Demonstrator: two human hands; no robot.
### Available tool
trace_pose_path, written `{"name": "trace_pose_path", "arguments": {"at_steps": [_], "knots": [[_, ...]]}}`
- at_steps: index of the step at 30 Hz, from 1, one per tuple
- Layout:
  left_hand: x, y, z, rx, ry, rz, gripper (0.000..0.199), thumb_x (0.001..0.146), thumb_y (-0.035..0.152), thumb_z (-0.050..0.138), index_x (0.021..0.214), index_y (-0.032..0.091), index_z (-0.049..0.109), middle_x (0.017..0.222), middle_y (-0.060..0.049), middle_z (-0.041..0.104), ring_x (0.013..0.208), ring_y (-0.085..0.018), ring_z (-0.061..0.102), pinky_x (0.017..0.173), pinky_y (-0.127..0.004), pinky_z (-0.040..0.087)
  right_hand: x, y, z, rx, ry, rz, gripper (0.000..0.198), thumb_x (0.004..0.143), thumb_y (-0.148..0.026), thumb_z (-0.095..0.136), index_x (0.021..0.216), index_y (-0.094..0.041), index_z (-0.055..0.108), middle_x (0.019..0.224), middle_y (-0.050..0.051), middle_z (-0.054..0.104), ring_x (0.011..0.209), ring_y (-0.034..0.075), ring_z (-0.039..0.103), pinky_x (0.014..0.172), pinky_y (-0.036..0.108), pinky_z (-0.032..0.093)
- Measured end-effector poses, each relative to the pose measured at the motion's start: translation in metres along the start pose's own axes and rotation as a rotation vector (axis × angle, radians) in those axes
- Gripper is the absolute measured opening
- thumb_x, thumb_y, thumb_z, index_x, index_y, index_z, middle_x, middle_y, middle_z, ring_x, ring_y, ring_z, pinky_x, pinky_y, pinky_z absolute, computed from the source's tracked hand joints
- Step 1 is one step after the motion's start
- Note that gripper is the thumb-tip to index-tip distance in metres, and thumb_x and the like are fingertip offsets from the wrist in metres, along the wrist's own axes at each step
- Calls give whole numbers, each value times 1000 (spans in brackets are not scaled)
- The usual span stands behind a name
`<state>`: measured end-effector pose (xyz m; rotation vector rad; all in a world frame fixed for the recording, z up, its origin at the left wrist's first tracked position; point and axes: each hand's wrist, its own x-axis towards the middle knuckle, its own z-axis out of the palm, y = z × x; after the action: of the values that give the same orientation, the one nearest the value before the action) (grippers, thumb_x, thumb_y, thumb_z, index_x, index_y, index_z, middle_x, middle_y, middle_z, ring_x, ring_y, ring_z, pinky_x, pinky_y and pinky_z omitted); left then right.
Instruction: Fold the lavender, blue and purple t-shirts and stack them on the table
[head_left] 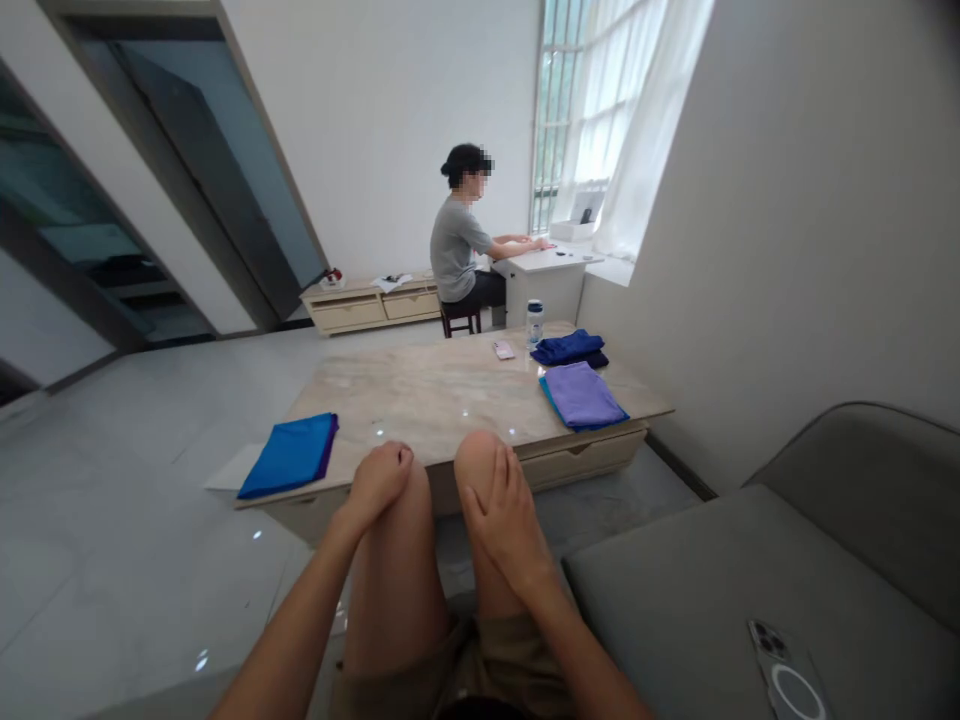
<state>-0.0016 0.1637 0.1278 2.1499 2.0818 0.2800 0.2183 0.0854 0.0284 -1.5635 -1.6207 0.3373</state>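
My left hand (381, 480) rests on my left knee with its fingers curled in, and nothing shows in it. My right hand (510, 510) lies over my right knee, fingers stretched out and thumb apart, holding nothing. Both knees are against the front edge of a low marble-topped table (405, 385). Nearest my left hand is a folded blue cloth (289, 453) with a purple edge, at the table's left corner. To the right lies a folded lilac cloth (581, 393) over blue ones. Behind it sits a dark blue folded cloth (568, 347).
A pink phone (504, 350) and a lidded bottle (534, 322) stand toward the table's back. Another person (457, 240) sits at a white desk (551, 262) by the window. A grey sofa (675, 560) is at my right, bearing a phone (787, 675). A low cabinet (352, 310) lines the wall.
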Motion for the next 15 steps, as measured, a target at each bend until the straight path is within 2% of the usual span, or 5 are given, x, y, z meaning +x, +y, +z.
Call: {"name": "trace_pose_path", "arguments": {"at_steps": [3,7,9,12,15], "knots": [[-7,8,-10,104,10,-101,44,108,30,44,107,17,86,118,-20,84,115,-33,78,101,-38,55,-26,0,-3,-104,22,-100,92,109,-52,54,180,-9,17,184,28,21,169,49,26,133,69,32],[-7,-14,-16,43,73,-108,40,107,33,50,100,20,87,111,-17,85,110,-32,79,95,-37,54,-24,18,-12,-82,81,-215,93,107,-64,57,181,-19,23,179,23,38,161,44,43,126,66,46],[-12,-42,-8,-73,52,-103,42,108,38,51,93,21,87,103,-14,86,101,-30,80,90,-36,55,-19,28,-16,-39,69,-174,92,106,-69,56,180,-23,26,176,19,44,158,44,49,124,66,49],[-21,-100,11,-237,-77,-241,40,108,38,55,89,21,86,89,-9,85,82,-24,80,79,-32,55,-20,36,-20,-39,58,-141,97,103,-73,57,181,-24,26,175,20,45,155,47,52,122,69,50],[-23,-161,27,-148,-90,-408,26,104,29,62,97,22,86,99,-8,87,90,-25,81,80,-31,53,-26,43,-16,-67,96,-157,102,99,-73,61,181,-22,27,173,22,47,151,51,55,117,73,52]]}}
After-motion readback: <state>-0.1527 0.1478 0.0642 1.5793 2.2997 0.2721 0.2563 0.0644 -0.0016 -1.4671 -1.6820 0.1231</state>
